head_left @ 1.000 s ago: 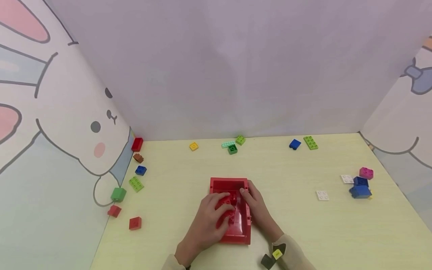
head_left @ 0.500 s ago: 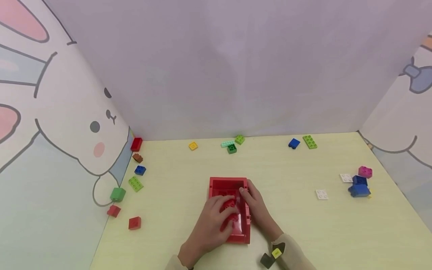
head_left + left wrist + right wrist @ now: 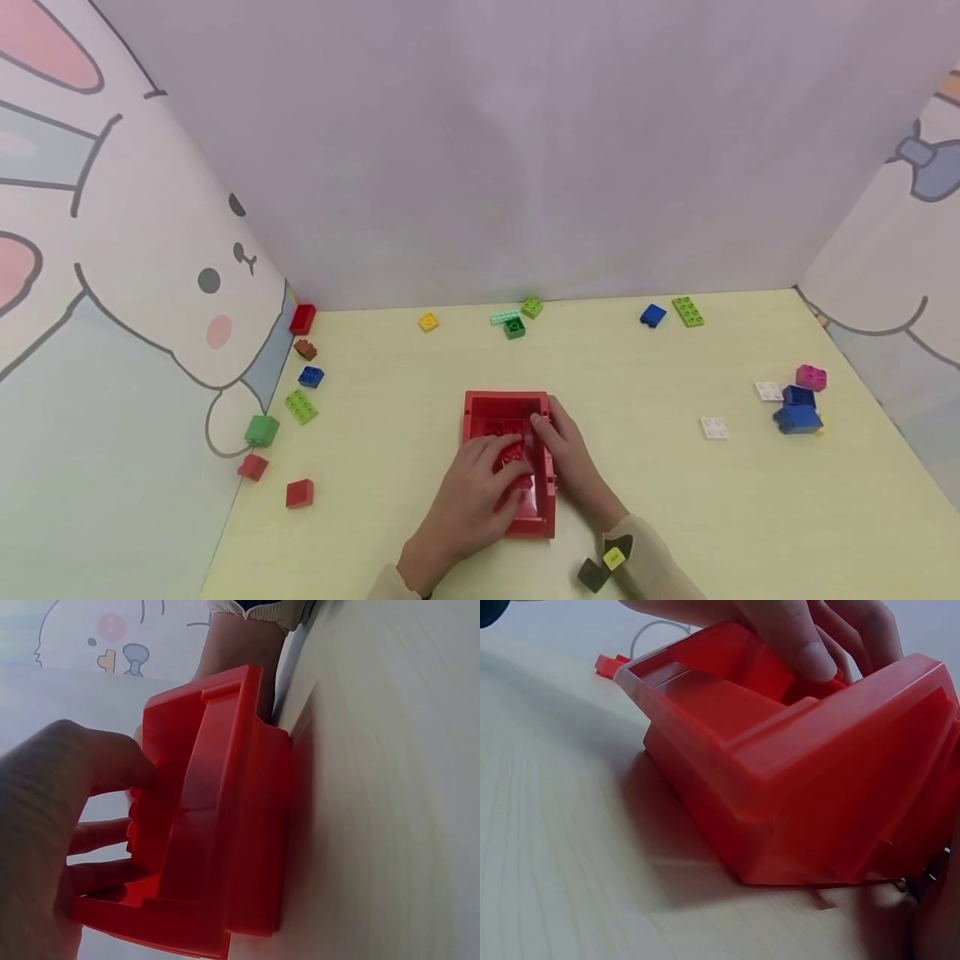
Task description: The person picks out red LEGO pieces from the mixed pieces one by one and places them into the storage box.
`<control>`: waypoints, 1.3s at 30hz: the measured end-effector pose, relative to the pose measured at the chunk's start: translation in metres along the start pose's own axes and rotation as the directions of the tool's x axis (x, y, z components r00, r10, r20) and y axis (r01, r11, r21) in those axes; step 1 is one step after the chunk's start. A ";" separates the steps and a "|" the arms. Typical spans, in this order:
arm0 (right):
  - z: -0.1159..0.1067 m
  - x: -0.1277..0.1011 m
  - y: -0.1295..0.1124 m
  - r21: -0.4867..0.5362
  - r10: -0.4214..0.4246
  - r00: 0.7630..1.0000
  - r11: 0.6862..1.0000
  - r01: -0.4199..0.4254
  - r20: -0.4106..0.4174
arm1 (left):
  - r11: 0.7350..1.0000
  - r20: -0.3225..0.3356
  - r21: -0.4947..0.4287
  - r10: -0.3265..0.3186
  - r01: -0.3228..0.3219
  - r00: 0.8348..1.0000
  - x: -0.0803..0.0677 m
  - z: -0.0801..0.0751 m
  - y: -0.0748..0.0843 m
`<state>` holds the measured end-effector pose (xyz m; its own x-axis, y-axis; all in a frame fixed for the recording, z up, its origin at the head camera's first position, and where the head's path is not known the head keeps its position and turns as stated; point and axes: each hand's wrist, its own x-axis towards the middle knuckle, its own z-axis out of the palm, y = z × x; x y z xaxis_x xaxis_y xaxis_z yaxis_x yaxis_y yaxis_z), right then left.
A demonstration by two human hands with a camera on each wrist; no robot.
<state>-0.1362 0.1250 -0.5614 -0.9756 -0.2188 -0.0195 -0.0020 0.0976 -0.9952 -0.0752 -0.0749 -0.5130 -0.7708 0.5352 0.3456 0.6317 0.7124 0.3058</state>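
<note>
A red tray lies near the front middle of the desk, open side up. The left hand reaches into the tray from the near left. Its fingers are curled round a small red brick, which is held against the tray's inner floor. The right hand grips the tray's right wall, with thumb and fingertips hooked over the rim. In the right wrist view the tray is seen resting flat on the desk, the left hand's thumb bent over the rim into the interior.

Step in hand, as judged: a brick is being seated on, or worked loose from, the studs inside the tray while the tray is steadied. Which of the two cannot be told, since the brick's underside is hidden by the fingers.

The next move would call for force applied straight along the stud axis, with the tray kept pinned by the right hand so that it is not slid or tipped.

Loose bricks lie scattered well apart: a red one to the left, a blue and pink cluster to the right, green ones near the back wall.
</note>
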 end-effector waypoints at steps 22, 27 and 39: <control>0.000 0.000 -0.001 -0.018 0.011 1.000 1.000 -0.011 -0.011 | 0.996 0.067 0.091 0.007 -0.013 0.998 0.003 0.002 0.002; 0.000 0.000 -0.002 -0.011 0.010 1.000 1.000 -0.010 -0.009 | 0.994 0.081 0.109 0.000 -0.009 0.997 0.003 0.002 0.002; 0.000 0.001 -0.002 -0.001 0.004 1.000 1.000 -0.004 -0.004 | 0.989 0.108 0.151 -0.012 -0.004 0.994 0.003 0.003 0.002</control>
<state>-0.1369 0.1251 -0.5598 -0.9765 -0.2141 -0.0234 0.0021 0.0992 -0.9951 -0.0764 -0.0702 -0.5141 -0.7829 0.5723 0.2441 0.6152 0.7705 0.1670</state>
